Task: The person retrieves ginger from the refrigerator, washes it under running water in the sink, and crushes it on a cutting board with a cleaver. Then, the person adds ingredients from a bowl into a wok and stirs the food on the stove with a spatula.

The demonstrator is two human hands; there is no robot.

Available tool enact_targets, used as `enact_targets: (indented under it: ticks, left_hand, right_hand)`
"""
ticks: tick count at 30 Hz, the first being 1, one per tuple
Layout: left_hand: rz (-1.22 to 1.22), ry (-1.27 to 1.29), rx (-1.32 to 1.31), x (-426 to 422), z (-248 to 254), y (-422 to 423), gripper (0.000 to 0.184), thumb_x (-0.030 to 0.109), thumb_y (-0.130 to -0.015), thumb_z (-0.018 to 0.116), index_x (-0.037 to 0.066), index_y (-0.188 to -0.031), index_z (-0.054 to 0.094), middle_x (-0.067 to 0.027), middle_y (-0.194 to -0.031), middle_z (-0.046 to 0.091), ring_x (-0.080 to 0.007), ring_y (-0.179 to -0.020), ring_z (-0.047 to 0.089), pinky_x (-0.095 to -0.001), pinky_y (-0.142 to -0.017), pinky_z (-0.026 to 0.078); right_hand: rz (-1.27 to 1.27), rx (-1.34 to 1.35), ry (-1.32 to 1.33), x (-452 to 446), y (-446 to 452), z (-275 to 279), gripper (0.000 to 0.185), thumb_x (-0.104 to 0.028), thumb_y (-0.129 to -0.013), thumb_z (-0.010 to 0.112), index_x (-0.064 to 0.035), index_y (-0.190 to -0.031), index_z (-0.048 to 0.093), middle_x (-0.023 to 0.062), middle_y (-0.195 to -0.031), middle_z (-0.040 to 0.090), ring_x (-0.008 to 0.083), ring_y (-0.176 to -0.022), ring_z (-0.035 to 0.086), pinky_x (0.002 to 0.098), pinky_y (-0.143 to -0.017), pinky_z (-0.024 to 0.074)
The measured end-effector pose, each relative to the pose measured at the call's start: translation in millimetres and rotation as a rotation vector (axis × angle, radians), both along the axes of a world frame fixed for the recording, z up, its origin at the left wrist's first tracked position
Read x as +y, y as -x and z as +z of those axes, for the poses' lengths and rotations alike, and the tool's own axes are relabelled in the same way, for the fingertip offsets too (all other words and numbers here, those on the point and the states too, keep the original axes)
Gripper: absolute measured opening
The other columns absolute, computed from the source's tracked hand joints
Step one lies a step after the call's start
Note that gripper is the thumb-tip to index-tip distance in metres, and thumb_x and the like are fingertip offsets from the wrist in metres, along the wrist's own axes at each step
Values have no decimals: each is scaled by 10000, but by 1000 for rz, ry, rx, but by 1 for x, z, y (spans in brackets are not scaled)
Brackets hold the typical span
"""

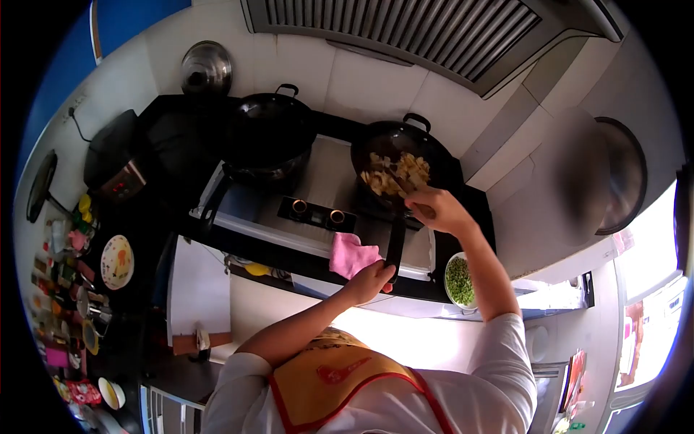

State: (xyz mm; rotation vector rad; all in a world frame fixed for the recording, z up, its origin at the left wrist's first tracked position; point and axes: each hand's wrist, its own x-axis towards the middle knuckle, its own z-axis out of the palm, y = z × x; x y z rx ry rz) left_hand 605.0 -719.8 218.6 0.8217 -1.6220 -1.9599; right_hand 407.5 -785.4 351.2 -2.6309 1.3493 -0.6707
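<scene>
My left hand (370, 281) is closed around the end of the long dark handle (396, 242) of a black wok. This wok (442, 159) stands on the right side of the stove, with pale yellow-brown pieces of food (413, 170) in it. My right hand (439, 208) grips a brown spatula (402, 184), apparently wooden, whose far end reaches into the food. Beside my left hand, a pink cloth (353, 253) lies over the stove's front edge. To the right of the stove is a bowl of chopped greens (459, 281).
A second black wok (269, 130) occupies the left burner. Behind it a metal lid (207, 67) leans on the wall. A range hood (434, 36) hangs above. On the left counter are a rice cooker (119, 170), a patterned plate (117, 262) and several bottles and jars.
</scene>
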Motion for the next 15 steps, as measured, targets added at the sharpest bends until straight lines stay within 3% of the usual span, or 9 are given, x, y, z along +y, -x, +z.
enact_targets:
  ticks: [8, 11, 15]
  left_hand:
    - [-29, 37, -6, -2, 0, -1, 392, 403, -942, 381, 35, -885, 501, -38, -760, 570, -123, -692, 590, -252, -672, 455]
    - [-21, 46, -5, -2, 3, -1, 386, 394, -942, 383, 35, -869, 505, -40, -743, 577, -122, -681, 585, -252, -669, 453]
    - [-16, 47, 6, -3, -2, 0, 378, 382, -941, 393, 34, -854, 513, -41, -719, 583, -122, -668, 580, -250, -663, 452]
  right_hand:
    - [-108, 222, -129, 90, -14, 101, 145, -47, -690, 580, -74, -824, 630, 74, -690, 574, 257, -622, 581, 334, -544, 453]
    - [-125, 196, -81, 89, -21, 80, 134, -74, -677, 584, -91, -800, 635, 70, -667, 574, 259, -618, 586, 342, -547, 462]
    - [-233, 271, 19, 46, 8, 5, 141, -79, -671, 587, -104, -807, 616, 78, -743, 596, 268, -616, 590, 350, -558, 476]
